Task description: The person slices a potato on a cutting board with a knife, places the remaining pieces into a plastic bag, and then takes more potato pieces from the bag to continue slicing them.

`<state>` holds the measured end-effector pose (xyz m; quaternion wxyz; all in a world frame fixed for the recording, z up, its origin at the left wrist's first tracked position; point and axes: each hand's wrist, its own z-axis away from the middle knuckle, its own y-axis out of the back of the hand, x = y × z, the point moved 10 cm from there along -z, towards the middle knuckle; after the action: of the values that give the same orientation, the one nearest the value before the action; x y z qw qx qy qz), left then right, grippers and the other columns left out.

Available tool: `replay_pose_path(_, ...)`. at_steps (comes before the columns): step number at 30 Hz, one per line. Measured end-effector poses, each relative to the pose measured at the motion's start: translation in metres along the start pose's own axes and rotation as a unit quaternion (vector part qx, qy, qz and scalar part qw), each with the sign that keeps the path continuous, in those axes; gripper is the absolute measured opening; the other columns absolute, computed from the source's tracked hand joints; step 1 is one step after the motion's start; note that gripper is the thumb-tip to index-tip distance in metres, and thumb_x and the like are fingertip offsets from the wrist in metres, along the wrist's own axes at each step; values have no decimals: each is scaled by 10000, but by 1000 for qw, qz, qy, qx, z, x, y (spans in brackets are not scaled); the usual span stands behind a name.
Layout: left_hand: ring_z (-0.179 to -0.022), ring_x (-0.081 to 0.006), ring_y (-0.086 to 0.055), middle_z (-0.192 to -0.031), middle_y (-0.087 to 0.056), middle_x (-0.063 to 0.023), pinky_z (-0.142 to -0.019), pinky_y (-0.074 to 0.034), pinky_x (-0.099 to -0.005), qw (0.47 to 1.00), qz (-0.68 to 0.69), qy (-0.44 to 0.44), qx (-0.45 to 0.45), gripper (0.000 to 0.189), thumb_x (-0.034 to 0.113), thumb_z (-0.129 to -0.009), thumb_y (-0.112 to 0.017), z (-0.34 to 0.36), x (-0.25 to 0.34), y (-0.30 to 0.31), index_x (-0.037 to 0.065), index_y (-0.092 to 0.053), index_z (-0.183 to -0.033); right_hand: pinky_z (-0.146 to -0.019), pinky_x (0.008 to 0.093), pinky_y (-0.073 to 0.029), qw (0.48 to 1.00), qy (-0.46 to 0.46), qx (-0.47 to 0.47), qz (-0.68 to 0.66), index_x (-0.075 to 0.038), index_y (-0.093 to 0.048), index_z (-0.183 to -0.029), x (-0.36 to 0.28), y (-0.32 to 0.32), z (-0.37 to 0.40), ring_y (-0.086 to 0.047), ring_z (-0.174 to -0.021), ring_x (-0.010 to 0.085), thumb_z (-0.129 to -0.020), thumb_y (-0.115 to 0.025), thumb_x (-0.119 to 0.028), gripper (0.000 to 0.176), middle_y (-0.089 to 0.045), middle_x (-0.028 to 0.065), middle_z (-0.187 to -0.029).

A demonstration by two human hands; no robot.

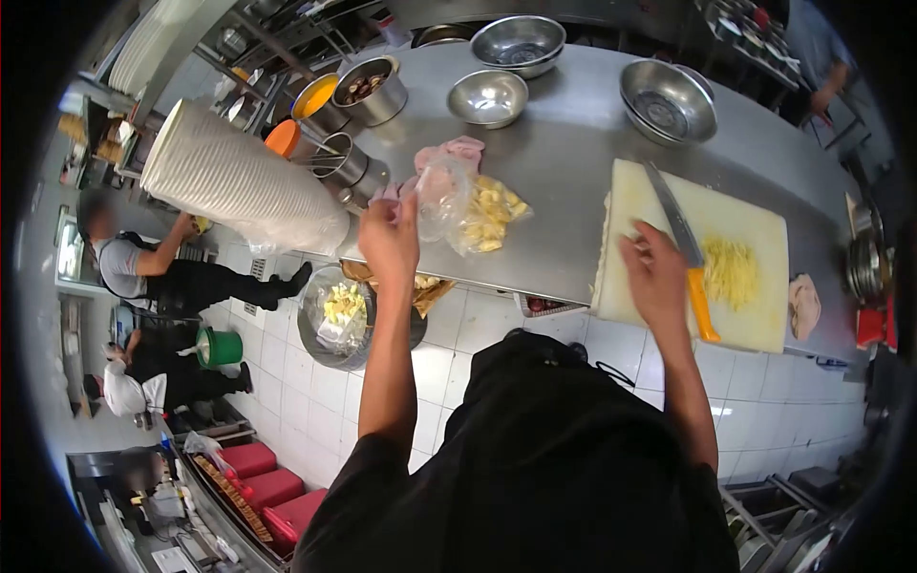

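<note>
My left hand (390,234) is closed on the edge of a clear plastic bag (447,196), its fingers pinched together. Pale yellow pieces (489,215) lie in the bag on the steel table, beside a pink cloth (458,153). My right hand (654,267) hovers over the left part of a white cutting board (630,201), its fingers curled and apart, with nothing visible in it. Just right of that hand, a knife with a yellow handle (702,304) lies on the board. Shredded yellow strips (731,272) form a pile right of the knife.
Steel bowls (487,98) stand at the table's back, with more (669,100) at the back right. Pots (371,91) and a long stack of white containers (234,177) are at the left. A bin (336,320) stands below. Other people (143,263) are at far left.
</note>
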<state>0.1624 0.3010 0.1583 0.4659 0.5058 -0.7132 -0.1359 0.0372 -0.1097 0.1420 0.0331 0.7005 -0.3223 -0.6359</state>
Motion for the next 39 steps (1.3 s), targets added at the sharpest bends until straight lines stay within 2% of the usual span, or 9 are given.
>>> replay_pose_path(4,-832,-345,-740,-838,-735,-210,-778,-563,-378,987,73,-69,-123,495,310,-816,-844,-9,-9,-60,-105,-697,-1042,-818,445,-573,993,1,-113,-16,47,-620,-1344,-94,-130,-61,-734,-935,340,-828,-815,-532,799,-729,233,-1012)
replay_pose_path(7,-768,-305,-727,-854,-738,-168,-707,-553,-370,920,137,156,-331,397,208,-821,-821,29,-73,-136,-95,-677,-1033,-857,491,-565,988,56,-106,94,59,-623,-1314,-93,-207,-89,-730,-977,393,-831,-797,-408,694,-734,247,-1051)
replay_pose_path(11,-636,-131,-597,-794,-655,-15,-586,-453,-289,755,473,369,-265,111,9,-863,-713,62,-56,-127,36,-628,-928,-840,478,-580,948,-66,-248,189,68,-635,-1188,-1,-260,-86,-742,-925,365,-808,-763,-229,499,-742,230,-1045)
replay_pose_path(20,-942,-214,-691,-1066,-698,-90,-907,-583,-357,325,709,586,-220,83,17,-980,-558,105,-85,-191,49,-598,-1046,-870,421,-548,728,-432,-122,-518,-41,-606,-956,76,-227,-29,-649,-819,255,-1002,-517,-128,133,-670,117,-935)
replay_pose_path(26,-1102,-259,-684,-1167,-695,-120,-1001,-566,-406,310,719,534,-320,274,203,-1062,-525,105,-76,-212,14,-604,-1244,-843,393,-552,582,-412,-166,-681,-80,-551,-887,81,-263,-40,-636,-863,234,-1032,-471,-180,193,-642,107,-917)
replay_pose_path(28,-1109,-254,-681,-1177,-691,-125,-1010,-550,-386,443,678,490,-323,333,229,-1043,-587,96,-83,-211,11,-596,-1294,-762,366,-564,451,-326,-322,-766,-85,-557,-892,116,-281,-54,-631,-801,213,-1030,-479,-185,187,-636,90,-877)
replay_pose_path(32,-1054,-250,-658,-1203,-651,-158,-891,-541,-382,917,347,-27,-196,480,220,-893,-785,30,-42,-127,-3,-647,-1295,-591,310,-524,700,-435,-38,-565,-74,-590,-916,56,-237,-48,-590,-635,167,-991,-594,-202,148,-622,44,-790)
replay_pose_path(38,-781,-221,-647,-954,-684,-105,-724,-550,-356,872,281,-38,-399,333,156,-916,-736,15,-25,-176,-20,-677,-1193,-617,314,-531,898,-278,-174,-293,-17,-633,-1040,42,-235,-59,-636,-667,187,-912,-700,-135,186,-632,60,-803)
replay_pose_path(39,-719,-213,-626,-921,-680,-96,-691,-542,-343,824,380,93,-410,282,140,-928,-709,13,-36,-190,-14,-672,-1161,-651,323,-546,898,-288,-160,-292,-5,-627,-1066,45,-236,-56,-649,-704,199,-912,-672,-104,188,-638,73,-831)
